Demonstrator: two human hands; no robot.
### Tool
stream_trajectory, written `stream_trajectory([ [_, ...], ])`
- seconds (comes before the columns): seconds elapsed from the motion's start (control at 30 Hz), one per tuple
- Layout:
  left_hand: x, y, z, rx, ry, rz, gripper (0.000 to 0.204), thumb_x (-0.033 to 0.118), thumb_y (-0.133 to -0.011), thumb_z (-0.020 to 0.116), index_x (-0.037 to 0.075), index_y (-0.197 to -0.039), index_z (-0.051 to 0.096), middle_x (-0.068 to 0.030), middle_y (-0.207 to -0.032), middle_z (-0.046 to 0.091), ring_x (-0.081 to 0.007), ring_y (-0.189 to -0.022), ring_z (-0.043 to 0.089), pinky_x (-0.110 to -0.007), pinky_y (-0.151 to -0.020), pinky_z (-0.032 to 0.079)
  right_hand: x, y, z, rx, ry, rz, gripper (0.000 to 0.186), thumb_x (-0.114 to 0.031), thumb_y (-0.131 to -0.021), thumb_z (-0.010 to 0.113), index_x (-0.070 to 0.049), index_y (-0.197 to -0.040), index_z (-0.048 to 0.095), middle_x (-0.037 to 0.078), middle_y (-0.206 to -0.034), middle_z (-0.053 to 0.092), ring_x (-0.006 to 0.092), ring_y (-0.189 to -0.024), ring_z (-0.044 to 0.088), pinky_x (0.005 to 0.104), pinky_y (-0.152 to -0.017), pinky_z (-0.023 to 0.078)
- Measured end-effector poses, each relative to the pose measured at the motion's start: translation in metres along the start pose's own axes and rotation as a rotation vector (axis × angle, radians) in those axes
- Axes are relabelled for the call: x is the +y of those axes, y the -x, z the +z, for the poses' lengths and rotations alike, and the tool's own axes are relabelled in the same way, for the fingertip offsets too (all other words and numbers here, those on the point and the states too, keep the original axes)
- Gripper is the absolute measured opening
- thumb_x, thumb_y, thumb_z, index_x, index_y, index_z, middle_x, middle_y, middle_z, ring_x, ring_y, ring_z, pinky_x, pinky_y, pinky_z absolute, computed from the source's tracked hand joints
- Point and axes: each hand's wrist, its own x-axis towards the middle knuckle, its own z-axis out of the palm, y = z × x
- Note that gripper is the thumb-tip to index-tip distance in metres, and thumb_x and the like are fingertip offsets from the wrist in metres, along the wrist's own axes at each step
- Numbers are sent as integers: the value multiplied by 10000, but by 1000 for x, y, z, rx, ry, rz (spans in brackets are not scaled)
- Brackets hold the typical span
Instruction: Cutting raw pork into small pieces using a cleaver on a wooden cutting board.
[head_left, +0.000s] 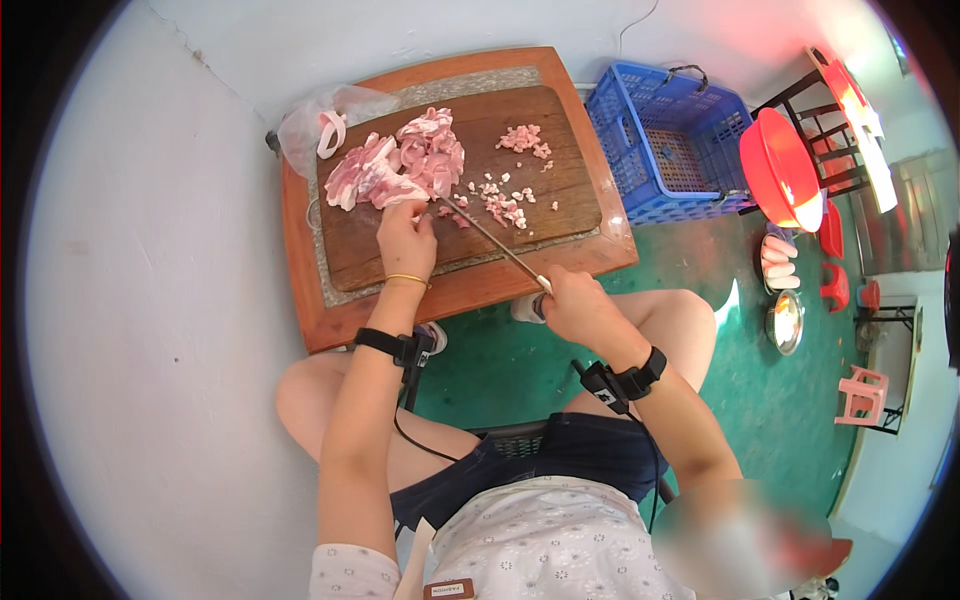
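On the dark wooden cutting board [550, 190] lie a pile of pink-and-white raw meat slices [425, 150] and small diced heaps [520, 140] to its right. My left hand [405, 240] has its fingers closed at the near edge of the pile, pressing on meat. My right hand [590, 310] grips the white handle of a long knife [490, 237], whose blade tip reaches the meat just beside my left fingers. A clear plastic bag [300, 125] lies at the board's upper left.
The board rests on a low wooden table [615, 250] against a wall. To the right are a blue crate [640, 90], red basin [770, 165], dark table, tray of pale long pieces [780, 262], steel bowl [785, 322] and pink stool [860, 395]. My knees flank the table's front.
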Motion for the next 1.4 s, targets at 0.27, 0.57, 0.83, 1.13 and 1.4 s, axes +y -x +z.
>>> stream_trajectory([
  [0.27,21,7,22,-221,-323,38,233,-25,-757,612,32,-981,639,-173,-920,606,-354,-883,595,-424,-780,476,7,-5,-8,25,-8,30,175,-103,-798,552,43,-892,569,306,-856,623,468,-859,603,516,-784,478],
  [0.57,14,5,14,-76,45,51,275,-55,-781,589,21,-1042,625,-165,-926,634,-304,-808,643,-346,-721,514,22,-7,-23,117,-65,-2,174,-69,-797,530,54,-912,574,306,-873,619,469,-894,585,515,-802,465],
  [0.83,28,11,24,-254,-223,70,217,-8,-750,634,19,-965,622,-167,-912,606,-337,-865,605,-403,-762,492,38,-5,-35,162,-94,24,191,-47,-773,541,65,-923,577,292,-963,604,458,-936,574,496,-825,458],
  [1.13,37,-16,33,-43,102,57,271,-19,-771,590,27,-1036,619,-154,-902,620,-288,-812,621,-368,-740,503,45,1,-34,189,-171,-70,172,-43,-760,545,41,-902,593,266,-921,619,449,-887,587,485,-782,464],
  [1.4,-2,-10,-3,-72,141,-53,227,-26,-817,580,8,-1041,590,-104,-919,577,-187,-704,629,-296,-625,537,43,-21,-26,-12,41,-166,186,-63,-747,549,3,-911,607,238,-824,636,429,-801,599,487,-736,481],
])
